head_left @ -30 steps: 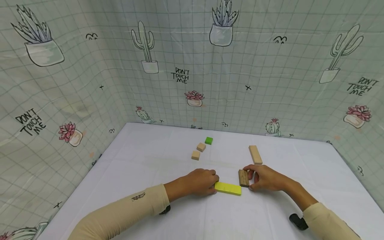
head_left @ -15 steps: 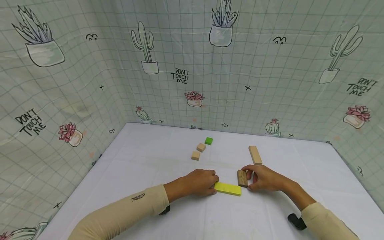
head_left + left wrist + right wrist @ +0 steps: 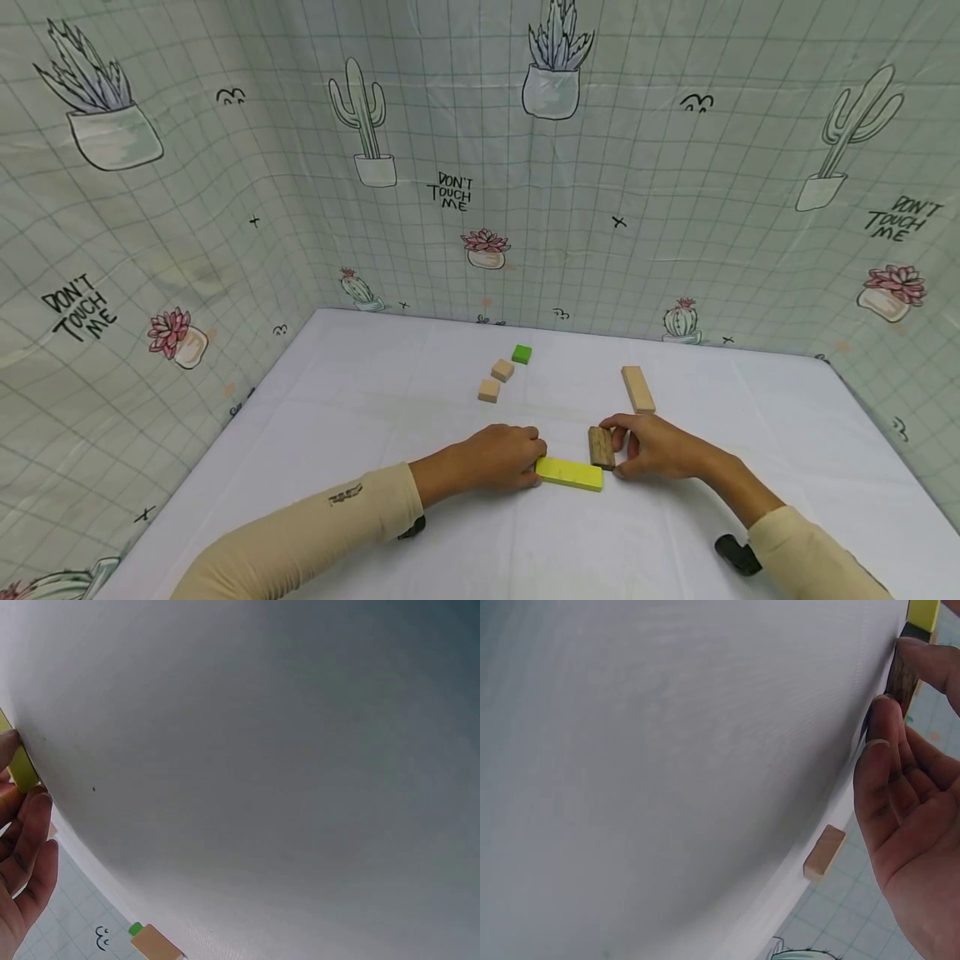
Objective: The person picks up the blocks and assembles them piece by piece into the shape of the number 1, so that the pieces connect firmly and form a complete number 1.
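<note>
A long yellow block (image 3: 570,473) lies crosswise on the white table. My left hand (image 3: 501,457) pinches its left end between thumb and fingers; the left wrist view shows that end of the yellow block (image 3: 25,774) at its edge. Just behind the yellow block's right part is a dark brown wooden block (image 3: 601,448), set at about a right angle to it. My right hand (image 3: 660,447) holds the brown block from its right side, the thumb at the near end. In the right wrist view, fingers partly cover the brown block (image 3: 904,684), close against the yellow one.
Two small pale wooden blocks, one nearer (image 3: 489,391) and one farther (image 3: 502,370), lie beyond the left hand with a green block (image 3: 522,354) behind them. A long pale block (image 3: 638,389) lies beyond the right hand. A patterned cloth (image 3: 555,175) hangs behind the table.
My right hand has slid the brown block a little to the left along the yellow block's far side. My left hand and the yellow block have stayed almost in place.
</note>
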Demonstrator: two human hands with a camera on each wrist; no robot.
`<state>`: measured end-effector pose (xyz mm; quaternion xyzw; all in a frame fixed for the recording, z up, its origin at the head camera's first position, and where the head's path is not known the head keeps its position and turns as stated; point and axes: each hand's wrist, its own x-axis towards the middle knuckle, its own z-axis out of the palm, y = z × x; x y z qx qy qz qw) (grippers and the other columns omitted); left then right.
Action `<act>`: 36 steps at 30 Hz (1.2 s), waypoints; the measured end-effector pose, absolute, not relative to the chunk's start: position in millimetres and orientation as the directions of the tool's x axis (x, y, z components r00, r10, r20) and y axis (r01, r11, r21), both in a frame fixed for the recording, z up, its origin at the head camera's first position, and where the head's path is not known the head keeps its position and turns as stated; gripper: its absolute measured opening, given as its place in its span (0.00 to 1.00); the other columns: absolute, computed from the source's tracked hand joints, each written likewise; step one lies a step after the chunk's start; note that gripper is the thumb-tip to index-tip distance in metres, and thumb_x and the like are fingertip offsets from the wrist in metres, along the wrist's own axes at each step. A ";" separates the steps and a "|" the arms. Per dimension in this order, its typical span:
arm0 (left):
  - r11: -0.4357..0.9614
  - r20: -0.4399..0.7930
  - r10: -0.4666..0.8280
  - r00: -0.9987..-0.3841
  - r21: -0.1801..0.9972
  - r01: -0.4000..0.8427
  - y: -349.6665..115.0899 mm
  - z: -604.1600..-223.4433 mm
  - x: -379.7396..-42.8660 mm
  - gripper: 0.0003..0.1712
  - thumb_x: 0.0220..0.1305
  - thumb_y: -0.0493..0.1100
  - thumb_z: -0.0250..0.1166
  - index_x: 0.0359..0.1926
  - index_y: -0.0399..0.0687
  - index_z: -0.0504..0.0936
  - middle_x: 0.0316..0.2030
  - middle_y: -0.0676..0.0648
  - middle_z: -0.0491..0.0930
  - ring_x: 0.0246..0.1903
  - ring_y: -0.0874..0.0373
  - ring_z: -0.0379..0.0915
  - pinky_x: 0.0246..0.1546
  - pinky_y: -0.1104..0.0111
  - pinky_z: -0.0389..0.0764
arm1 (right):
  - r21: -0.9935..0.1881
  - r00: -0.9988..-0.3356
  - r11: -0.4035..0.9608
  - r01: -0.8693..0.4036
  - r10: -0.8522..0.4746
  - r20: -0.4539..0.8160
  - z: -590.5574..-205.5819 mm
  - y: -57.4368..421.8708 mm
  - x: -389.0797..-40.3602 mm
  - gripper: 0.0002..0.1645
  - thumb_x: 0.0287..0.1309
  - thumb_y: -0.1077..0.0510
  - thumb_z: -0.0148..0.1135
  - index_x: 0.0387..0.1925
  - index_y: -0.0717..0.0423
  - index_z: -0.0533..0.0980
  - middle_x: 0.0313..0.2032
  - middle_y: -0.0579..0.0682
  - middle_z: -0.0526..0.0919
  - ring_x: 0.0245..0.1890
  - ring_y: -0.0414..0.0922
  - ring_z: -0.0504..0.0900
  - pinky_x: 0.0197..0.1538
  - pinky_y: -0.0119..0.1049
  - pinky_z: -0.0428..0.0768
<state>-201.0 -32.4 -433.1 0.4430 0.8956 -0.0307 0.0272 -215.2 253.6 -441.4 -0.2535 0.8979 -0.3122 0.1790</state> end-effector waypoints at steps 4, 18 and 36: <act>0.604 -0.071 0.793 -0.605 -0.038 0.796 -32.8 -433.3 -200.3 0.16 0.67 0.55 0.67 0.50 0.53 0.84 0.35 0.58 0.78 0.28 0.70 0.66 0.32 0.79 0.71 | -0.656 -0.806 0.677 -0.335 -0.566 -0.172 -441.3 251.5 -215.5 0.39 0.50 0.59 0.76 0.62 0.68 0.70 0.38 0.47 0.78 0.30 0.37 0.75 0.34 0.29 0.78; 0.597 -0.060 0.799 -0.599 -0.050 0.801 -34.3 -435.5 -200.0 0.17 0.67 0.55 0.67 0.51 0.52 0.84 0.36 0.57 0.79 0.28 0.70 0.66 0.33 0.79 0.73 | -0.652 -0.800 0.685 -0.326 -0.567 -0.196 -440.8 247.6 -216.1 0.39 0.50 0.59 0.76 0.62 0.66 0.71 0.38 0.46 0.77 0.31 0.38 0.76 0.36 0.29 0.78; 0.605 -0.078 0.792 -0.605 -0.034 0.796 -33.1 -434.1 -201.5 0.18 0.67 0.56 0.67 0.52 0.53 0.83 0.37 0.57 0.80 0.29 0.70 0.67 0.34 0.78 0.74 | -0.646 -0.794 0.692 -0.322 -0.569 -0.213 -436.0 245.4 -218.4 0.36 0.52 0.61 0.74 0.61 0.67 0.71 0.38 0.47 0.78 0.33 0.39 0.76 0.37 0.28 0.78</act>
